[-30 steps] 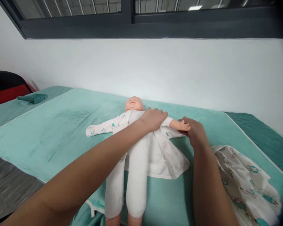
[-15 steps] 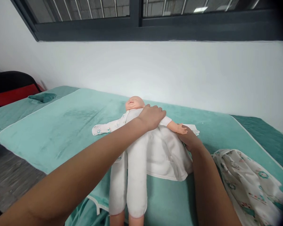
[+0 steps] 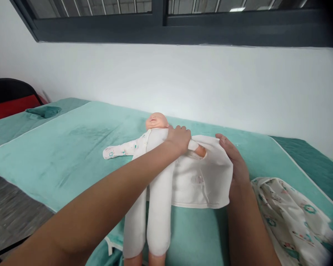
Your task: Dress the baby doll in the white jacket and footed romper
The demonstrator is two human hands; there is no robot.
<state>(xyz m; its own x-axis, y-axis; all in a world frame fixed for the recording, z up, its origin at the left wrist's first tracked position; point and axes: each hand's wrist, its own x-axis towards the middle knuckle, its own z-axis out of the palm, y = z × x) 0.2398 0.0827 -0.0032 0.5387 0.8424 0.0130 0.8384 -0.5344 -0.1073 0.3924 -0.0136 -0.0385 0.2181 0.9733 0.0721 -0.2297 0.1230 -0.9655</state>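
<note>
A baby doll [image 3: 161, 207] with a white cloth body lies on its back, head toward the wall. One doll arm, stretched to the left, wears a printed sleeve [image 3: 122, 149] with its end covered. My left hand [image 3: 180, 139] is closed around the doll's other upper arm near the shoulder. That arm's forearm enters an opening in the white baby shirt [image 3: 211, 177], and the doll's hand is mostly hidden by cloth. My right hand [image 3: 237, 162] grips the shirt's outer side, fingers partly behind the fabric.
A teal padded mat [image 3: 72, 147] lies beneath the doll. Bunched printed cloth [image 3: 291, 218] rests at the right, near my right forearm. Behind stand a white wall [image 3: 183, 77] and a dark window frame [image 3: 100, 31]. A black and red object [image 3: 13, 99] is at far left.
My right hand has moved from beside the doll's bare hand to the shirt's outer side. The shirt now covers the doll's hand. My left hand stays on the upper arm.
</note>
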